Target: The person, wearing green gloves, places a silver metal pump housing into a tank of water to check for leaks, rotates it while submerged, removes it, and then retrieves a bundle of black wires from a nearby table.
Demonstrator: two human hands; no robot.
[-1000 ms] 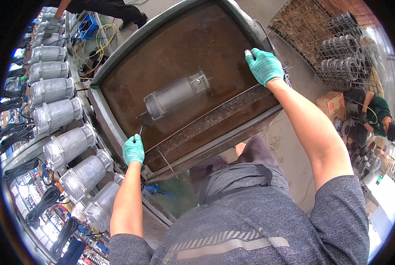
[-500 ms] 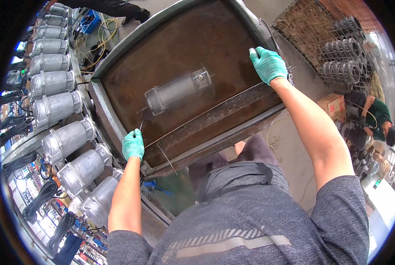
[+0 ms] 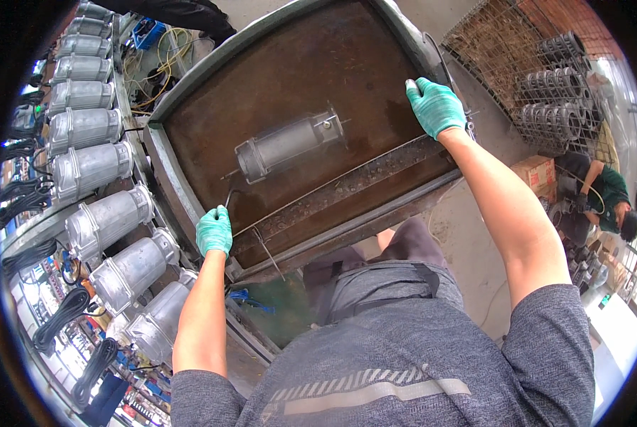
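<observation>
Gripping the near-left corner of a rusty metal tray point(image 3: 190, 188), the left hand point(image 3: 214, 231) in a green glove has its fingers curled shut over the tray's rim. A thin bent rod point(image 3: 229, 196) rises just beside that hand, inside the tray. The right hand point(image 3: 436, 107), gloved the same, is closed over the tray's right rim, fingers wrapped round the edge (thumb side toward the tray floor).

Inside the tray, between the two hands and nearer the middle, a grey metal cylinder point(image 3: 290, 142) lies on its side, tilted across the brown floor. A rusted flat bar point(image 3: 354, 181) runs across the tray on the near side of the cylinder, from close to the left hand toward the right one. A thin wire point(image 3: 269, 252) hangs off the tray's near edge.

Left of the tray, a row of similar grey cylinders point(image 3: 105, 220) lies side by side, with coils of black cable point(image 3: 66, 313) beyond them. Right of the tray, well apart, stands a wire cage point(image 3: 496, 50) with stacked ribbed metal parts point(image 3: 553, 78) beside it. Farther right still, another person in a green top point(image 3: 607, 192) crouches by a cardboard box point(image 3: 535, 171).
</observation>
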